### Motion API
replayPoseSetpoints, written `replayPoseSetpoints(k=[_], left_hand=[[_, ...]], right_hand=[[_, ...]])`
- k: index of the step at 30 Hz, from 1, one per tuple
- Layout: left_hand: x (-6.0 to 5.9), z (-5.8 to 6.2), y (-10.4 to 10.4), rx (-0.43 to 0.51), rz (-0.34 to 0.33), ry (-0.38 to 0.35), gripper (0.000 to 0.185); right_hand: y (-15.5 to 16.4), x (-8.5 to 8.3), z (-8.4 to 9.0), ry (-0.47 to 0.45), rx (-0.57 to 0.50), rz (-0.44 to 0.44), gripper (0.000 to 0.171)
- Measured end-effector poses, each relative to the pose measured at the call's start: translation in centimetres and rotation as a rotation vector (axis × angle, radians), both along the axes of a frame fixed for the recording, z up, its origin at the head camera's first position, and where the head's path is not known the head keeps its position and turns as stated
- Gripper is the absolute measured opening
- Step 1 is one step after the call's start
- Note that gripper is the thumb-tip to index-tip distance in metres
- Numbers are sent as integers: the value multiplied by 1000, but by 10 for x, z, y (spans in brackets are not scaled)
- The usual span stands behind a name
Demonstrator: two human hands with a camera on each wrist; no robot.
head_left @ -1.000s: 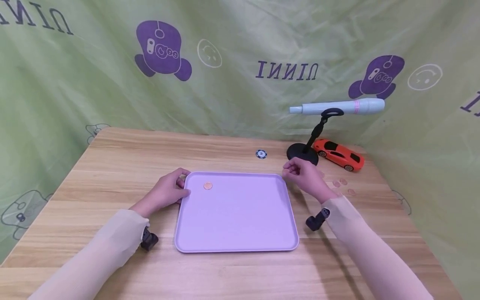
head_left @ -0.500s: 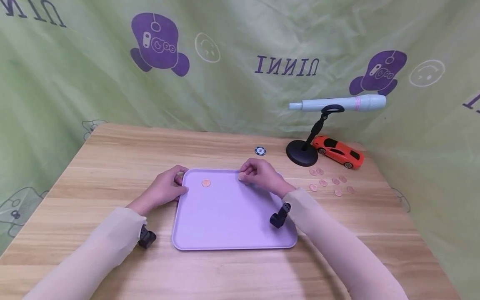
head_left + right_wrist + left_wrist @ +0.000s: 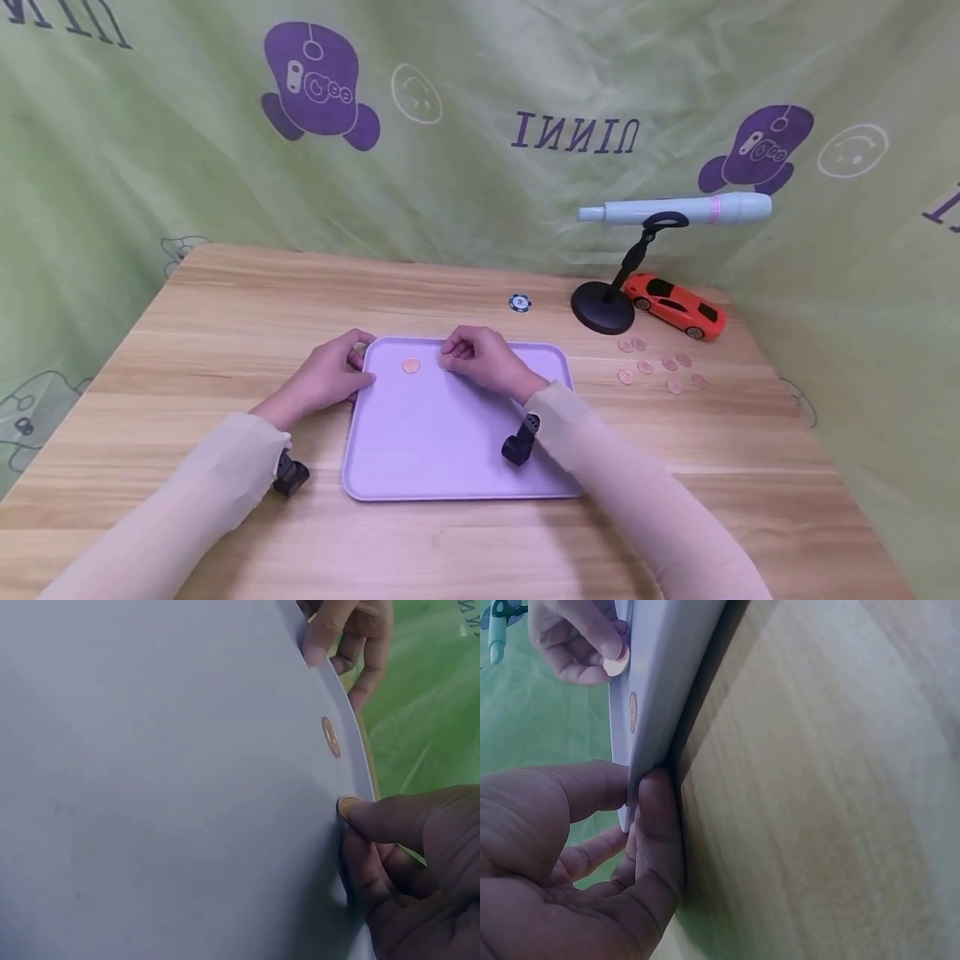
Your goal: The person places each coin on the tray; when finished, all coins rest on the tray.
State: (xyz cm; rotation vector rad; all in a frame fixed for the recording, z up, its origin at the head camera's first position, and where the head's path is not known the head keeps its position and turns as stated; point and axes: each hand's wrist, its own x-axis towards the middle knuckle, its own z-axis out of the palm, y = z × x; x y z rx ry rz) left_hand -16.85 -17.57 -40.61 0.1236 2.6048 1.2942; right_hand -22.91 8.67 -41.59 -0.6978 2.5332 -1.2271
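Observation:
A lilac tray (image 3: 442,442) lies on the wooden table. My left hand (image 3: 330,368) grips its far left corner, thumb on the rim and fingers curled around the outside and under the edge in the left wrist view. Over the far part of the tray, my right hand (image 3: 483,360) pinches a copper coin (image 3: 347,806) between thumb and fingers. In the right wrist view this coin is close to the tray's surface; whether it touches is unclear. Another copper coin (image 3: 411,366) lies flat on the tray, between the two hands near the far rim.
Several copper coins (image 3: 626,377) are scattered on the table to the tray's right. Behind them stand an orange toy car (image 3: 677,307) and a black stand (image 3: 603,307) bearing a light blue microphone (image 3: 675,209). A poker chip (image 3: 520,302) lies beyond the tray. A green printed curtain (image 3: 450,192) hangs behind.
My right hand has moved left from beside the tray's far right corner to over its far part, carrying the coin. The left hand keeps its grip on the tray.

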Motion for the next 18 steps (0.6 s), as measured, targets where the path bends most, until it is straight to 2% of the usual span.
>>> replayPoseSetpoints(k=[11,18], left_hand=[[3,-1,0,3,8,1,57],[2,-1,1,10,7,1,57]], right_hand=[[-11,8,6,-6,96,19,10],[-11,8,8,26,136,36,10]])
